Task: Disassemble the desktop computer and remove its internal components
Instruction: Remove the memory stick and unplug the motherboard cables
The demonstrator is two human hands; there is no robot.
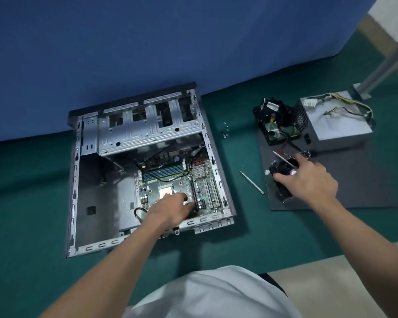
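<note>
On the grey mat (354, 191) at the counter's right edge: right grip (308, 177) closed on the cooler fan (283, 177) and a screwdriver (283, 158); left grip (172, 206) (fingers loose, holding nothing) on the motherboard (177, 187) inside the case (147, 131). Set down gently, clear of the screws (225, 130).

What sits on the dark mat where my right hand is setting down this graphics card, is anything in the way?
Nothing visible blocks it. The right hand holds the graphics card over a bare part of the dark mat; hard drive and power supply lie farther back.
</note>
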